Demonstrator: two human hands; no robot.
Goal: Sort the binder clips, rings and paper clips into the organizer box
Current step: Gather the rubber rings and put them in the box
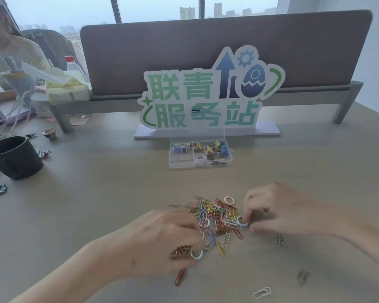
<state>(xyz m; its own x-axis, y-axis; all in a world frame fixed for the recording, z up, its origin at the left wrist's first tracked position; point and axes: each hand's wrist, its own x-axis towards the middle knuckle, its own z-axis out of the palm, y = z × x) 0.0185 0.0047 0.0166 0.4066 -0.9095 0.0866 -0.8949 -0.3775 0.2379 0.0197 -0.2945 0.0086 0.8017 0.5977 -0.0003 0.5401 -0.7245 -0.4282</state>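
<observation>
Head view: the left hand [162, 241] rests on the near-left edge of the paper clips [217, 217], its grip pinched on a white ring [197, 254], with a gold-coloured bunch of clips [182, 250] tucked just under the fingers; the right hand [278, 211] lies at the pile's right edge, its grip closed on a blue ring [241, 220]; between the two grips the clips spread in a loose multicoloured heap on the tabletop [96, 204]; a pink ring [229, 200] lies just beyond the right grip, touching the heap; a red clip [180, 277] lies just nearer than the left grip; a white clip [262, 292] and two grey clips lie near the right grip, apart from the heap; well beyond both grips the box [200, 153] stands with lid raised, binder clips [214, 147] in its far right compartments, a pale ring [199, 159] in a near compartment.
</observation>
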